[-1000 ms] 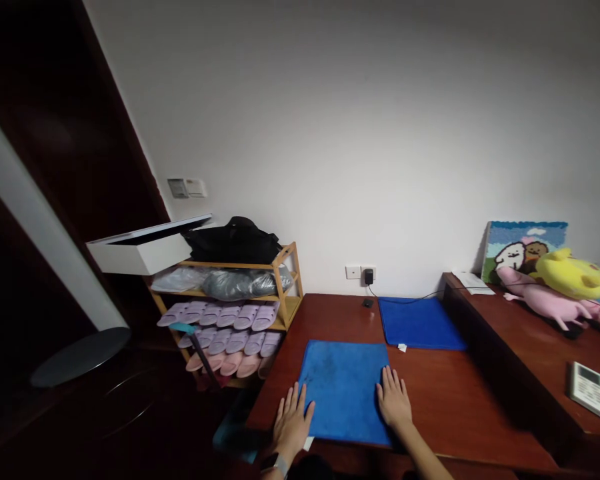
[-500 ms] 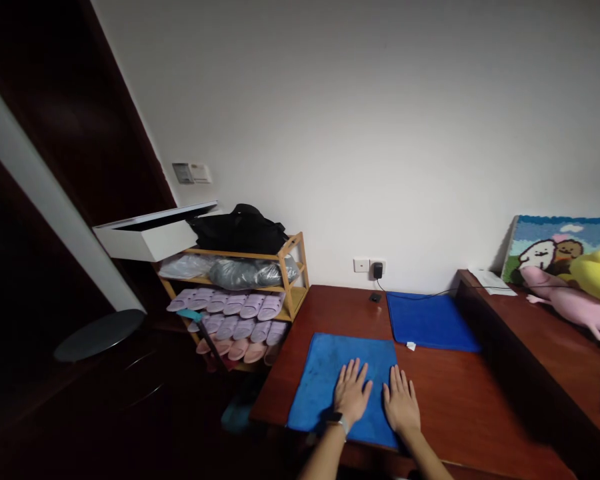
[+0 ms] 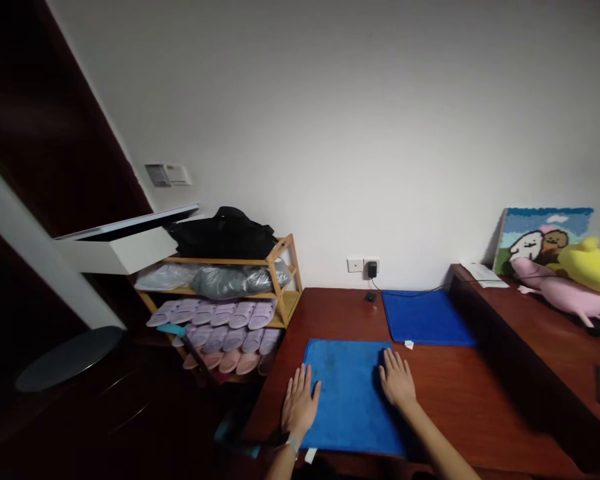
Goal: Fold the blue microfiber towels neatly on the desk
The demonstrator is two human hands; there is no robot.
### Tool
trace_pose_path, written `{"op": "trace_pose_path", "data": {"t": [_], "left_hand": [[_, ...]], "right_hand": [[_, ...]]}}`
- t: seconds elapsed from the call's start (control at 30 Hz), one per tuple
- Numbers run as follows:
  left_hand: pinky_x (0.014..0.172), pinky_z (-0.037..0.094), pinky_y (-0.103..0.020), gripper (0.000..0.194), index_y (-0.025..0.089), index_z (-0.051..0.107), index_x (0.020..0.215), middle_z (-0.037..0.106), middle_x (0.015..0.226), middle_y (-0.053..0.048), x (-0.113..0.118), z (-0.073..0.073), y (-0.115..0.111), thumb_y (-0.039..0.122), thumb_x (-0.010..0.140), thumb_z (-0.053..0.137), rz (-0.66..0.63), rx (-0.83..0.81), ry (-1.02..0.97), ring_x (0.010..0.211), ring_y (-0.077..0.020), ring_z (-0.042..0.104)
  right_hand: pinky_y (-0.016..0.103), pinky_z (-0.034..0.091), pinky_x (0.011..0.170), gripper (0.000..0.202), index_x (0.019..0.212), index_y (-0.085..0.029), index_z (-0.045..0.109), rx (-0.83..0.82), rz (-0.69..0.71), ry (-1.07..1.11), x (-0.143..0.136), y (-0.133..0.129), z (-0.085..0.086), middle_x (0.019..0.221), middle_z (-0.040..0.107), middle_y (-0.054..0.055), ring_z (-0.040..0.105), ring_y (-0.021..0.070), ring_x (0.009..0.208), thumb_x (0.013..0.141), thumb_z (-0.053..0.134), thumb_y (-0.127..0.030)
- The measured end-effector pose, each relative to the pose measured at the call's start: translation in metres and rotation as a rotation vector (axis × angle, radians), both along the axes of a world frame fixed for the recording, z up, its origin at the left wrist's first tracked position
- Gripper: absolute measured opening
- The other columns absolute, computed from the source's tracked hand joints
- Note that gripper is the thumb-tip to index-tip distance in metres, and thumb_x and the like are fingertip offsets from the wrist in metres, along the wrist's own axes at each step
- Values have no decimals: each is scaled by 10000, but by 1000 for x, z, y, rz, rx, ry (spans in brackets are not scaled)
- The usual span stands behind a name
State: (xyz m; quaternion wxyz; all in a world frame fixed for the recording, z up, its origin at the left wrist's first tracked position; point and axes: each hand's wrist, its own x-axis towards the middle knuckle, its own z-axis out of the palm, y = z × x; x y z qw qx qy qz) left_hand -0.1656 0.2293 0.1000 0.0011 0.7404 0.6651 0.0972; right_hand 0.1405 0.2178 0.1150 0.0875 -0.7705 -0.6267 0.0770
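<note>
A light blue cloth (image 3: 350, 400) lies spread flat on the reddish-brown table (image 3: 445, 393), with a white tag at its near edge. My left hand (image 3: 300, 405) rests on the cloth's left edge, palm down, fingers stretched forward. Along the right edge, near the far corner, my right hand (image 3: 397, 378) lies flat with its fingers extended. Neither hand grips anything. A second, darker blue cloth (image 3: 425, 319) lies further back by the wall, a small white tag at its front edge.
A wooden shoe rack (image 3: 283, 280) with purple and pink slippers stands left of the table, a black bag (image 3: 225, 235) and white box (image 3: 120, 250) on top. A charger (image 3: 372, 269) trails a cable rightward. Plush toys (image 3: 565, 293) lie on the raised right surface.
My left hand has moved from the cloth's middle to its left edge. My right hand has slid forward along the right edge. The view has shifted slightly right.
</note>
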Motion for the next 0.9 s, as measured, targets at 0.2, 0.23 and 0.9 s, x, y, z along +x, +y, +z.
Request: {"op": "trace_pose_path", "data": {"t": [0.2,0.23,0.9], "left_hand": [[1274,246,-486,695,144,330,1594,285,1674,-100,-10,-8,8,538,1024,270,-4,-12,8,1555,-275,265],[1273,252,-483,703,130,344,1587,295,1669,-110,-11,-8,10,540,1020,286,-7,-23,17,1548,-282,283],[1281,209,-497,661,257,276,1613,258,1694,-72,77,-13,86,583,1039,232,-292,-8,-71,1570,-255,229]], "right_hand": [[454,120,1271,654,1621,-152,222,-36,-26,35,2,33,-1,1696,187,26,133,244,1573,1021,199,-411],[452,113,1274,664,1623,-141,200,-32,-30,40,3,34,-4,1697,178,27,123,242,1575,1024,179,-425],[445,124,1277,675,1612,-64,159,4,-2,-62,9,41,-42,1695,153,72,126,249,1574,1027,126,-397]]}}
